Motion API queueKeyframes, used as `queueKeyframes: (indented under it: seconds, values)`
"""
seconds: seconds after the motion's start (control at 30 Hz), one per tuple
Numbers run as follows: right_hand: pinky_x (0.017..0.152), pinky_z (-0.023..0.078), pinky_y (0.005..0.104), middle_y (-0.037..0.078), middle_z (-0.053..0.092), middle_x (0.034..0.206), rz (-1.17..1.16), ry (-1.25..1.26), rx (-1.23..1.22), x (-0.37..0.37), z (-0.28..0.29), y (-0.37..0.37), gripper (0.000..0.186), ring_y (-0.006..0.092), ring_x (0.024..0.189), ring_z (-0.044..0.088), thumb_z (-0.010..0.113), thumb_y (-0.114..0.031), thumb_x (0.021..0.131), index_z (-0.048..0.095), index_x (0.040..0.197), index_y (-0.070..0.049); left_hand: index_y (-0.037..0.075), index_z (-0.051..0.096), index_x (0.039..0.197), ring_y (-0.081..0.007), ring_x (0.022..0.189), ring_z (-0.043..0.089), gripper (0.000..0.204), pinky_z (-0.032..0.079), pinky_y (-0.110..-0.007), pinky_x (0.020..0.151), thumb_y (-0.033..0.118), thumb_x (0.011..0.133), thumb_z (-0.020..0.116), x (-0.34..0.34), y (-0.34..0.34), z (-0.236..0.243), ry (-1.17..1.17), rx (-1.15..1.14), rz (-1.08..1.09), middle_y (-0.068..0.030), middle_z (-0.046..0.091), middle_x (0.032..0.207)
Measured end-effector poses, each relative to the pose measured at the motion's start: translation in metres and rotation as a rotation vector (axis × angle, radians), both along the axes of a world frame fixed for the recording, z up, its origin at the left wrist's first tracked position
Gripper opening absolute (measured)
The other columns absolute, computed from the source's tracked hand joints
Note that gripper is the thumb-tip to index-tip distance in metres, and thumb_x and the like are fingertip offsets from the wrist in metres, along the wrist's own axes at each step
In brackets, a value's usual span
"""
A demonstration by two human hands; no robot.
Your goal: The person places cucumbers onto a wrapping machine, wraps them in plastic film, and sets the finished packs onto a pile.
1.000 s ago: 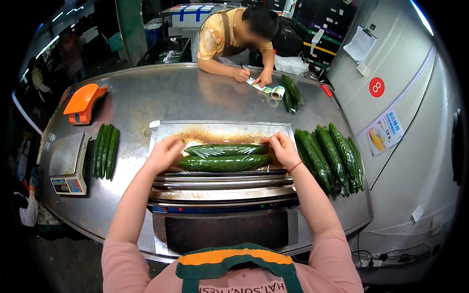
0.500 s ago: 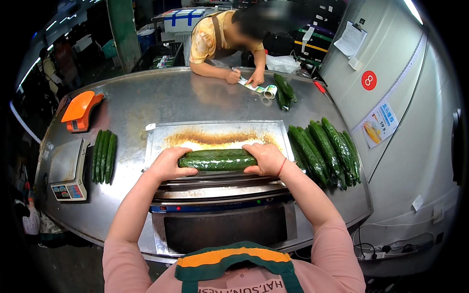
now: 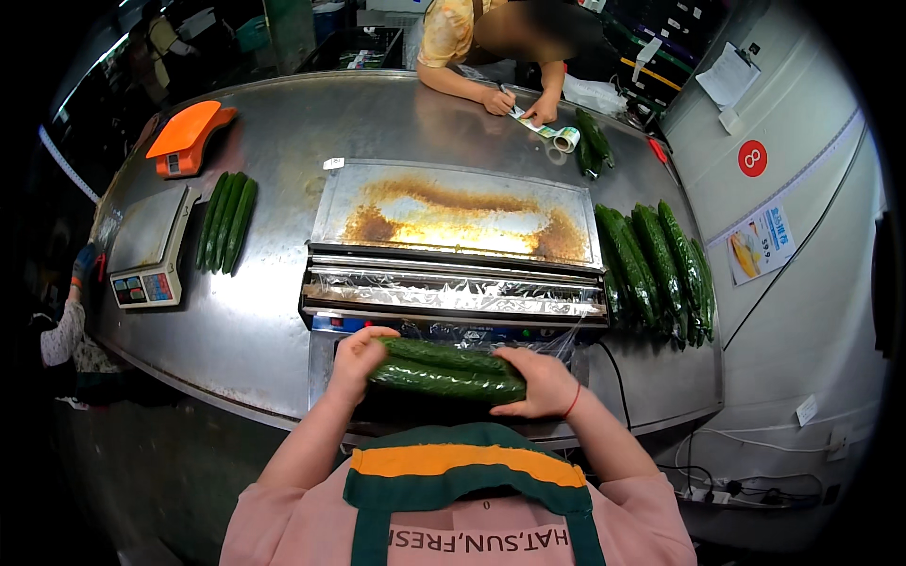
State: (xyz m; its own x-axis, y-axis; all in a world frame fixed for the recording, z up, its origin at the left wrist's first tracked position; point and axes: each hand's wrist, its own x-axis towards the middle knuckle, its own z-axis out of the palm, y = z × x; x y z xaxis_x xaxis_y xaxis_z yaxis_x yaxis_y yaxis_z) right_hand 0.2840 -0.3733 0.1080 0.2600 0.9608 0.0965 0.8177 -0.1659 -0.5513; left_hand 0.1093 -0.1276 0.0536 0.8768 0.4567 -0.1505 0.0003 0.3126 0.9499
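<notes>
Between my hands is a bundle of cucumbers (image 3: 444, 375), its near side shiny with clear film. My left hand (image 3: 359, 366) grips its left end and my right hand (image 3: 536, 382) grips the right end. The bundle is held just in front of the film wrapping machine (image 3: 453, 325). Clear plastic film (image 3: 462, 294) lies crumpled across the machine's front bar, and some stretches down toward the bundle. Beyond the bar lies the machine's flat plate (image 3: 462, 212), stained brown.
Wrapped cucumbers (image 3: 651, 269) lie right of the machine; loose cucumbers (image 3: 226, 222) lie left, by a weighing scale (image 3: 149, 241) and an orange scale (image 3: 189, 137). Across the steel table (image 3: 283, 123), a person writes on a label roll (image 3: 566, 140) beside more cucumbers (image 3: 593, 143). A black cable (image 3: 618, 377) hangs near my right hand.
Both hands have brought the cucumber bundle from over the stained plate back toward my body, past the machine's front bar. The view has tilted down and shifted. Film now shows along the bar.
</notes>
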Motion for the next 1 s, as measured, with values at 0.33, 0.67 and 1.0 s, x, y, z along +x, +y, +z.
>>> queueKeyframes:
  seconds: [0.33,0.67,1.0]
  values:
    - [0.076,0.05,0.0326,0.017,0.057,0.104,-0.247,0.126,0.184,-0.071,0.001,0.041,0.073,0.03,0.092,0.06,0.08,-0.036,0.059,0.048,0.115,-0.001,0.001,0.055,0.101,-0.0242,0.08,0.056,0.072,0.047,-0.037,0.074,0.064,0.086,0.023,0.024,-0.014,0.059,-0.453,-0.741,0.439,-0.0108,0.058,0.094]
    - [0.069,0.05,0.0338,0.015,0.058,0.097,-0.238,0.034,0.518,-0.077,0.029,0.054,0.069,0.0303,0.081,0.061,0.08,-0.037,0.056,0.051,0.109,-0.003,0.008,0.055,0.103,-0.0199,0.09,0.057,0.019,0.046,-0.034,0.082,0.02,0.088,0.051,0.018,-0.064,0.029,-0.162,-0.462,0.032,-0.0116,0.059,0.1]
    - [0.055,0.046,0.0343,0.01,0.058,0.078,-0.093,-0.401,0.496,-0.025,0.065,0.018,0.062,0.0264,0.062,0.057,0.078,-0.034,0.054,0.056,0.103,-0.004,0.007,0.048,0.119,-0.0311,0.097,0.053,0.07,0.043,-0.04,0.081,0.028,0.058,0.075,0.01,-0.03,0.165,-0.079,1.618,-0.399,-0.0122,0.055,0.102]
